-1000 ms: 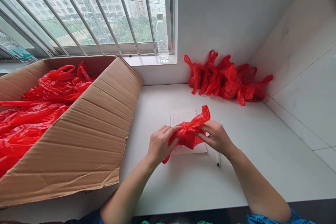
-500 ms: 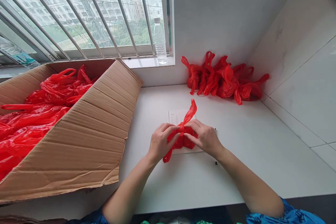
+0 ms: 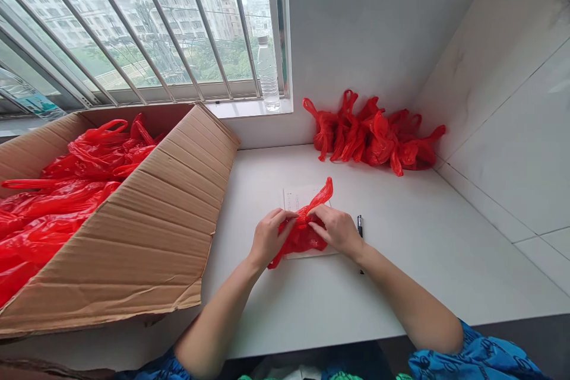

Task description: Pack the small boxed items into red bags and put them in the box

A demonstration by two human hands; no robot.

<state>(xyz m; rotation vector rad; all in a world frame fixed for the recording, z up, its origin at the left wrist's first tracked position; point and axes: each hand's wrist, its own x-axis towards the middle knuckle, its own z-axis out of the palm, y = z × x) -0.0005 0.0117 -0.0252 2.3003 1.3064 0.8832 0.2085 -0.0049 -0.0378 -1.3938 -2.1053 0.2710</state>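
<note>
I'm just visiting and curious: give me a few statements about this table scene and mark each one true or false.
1. The left hand and right hand both grip one red bag. True.
2. The box is empty. False: it holds loose bags, also red.
3. A bottle stands on the window sill. True.
4. The pen lies left of the left hand. False: it lies on the table just right of the right hand.
5. A pile of bags lies against the far wall. True.
</note>
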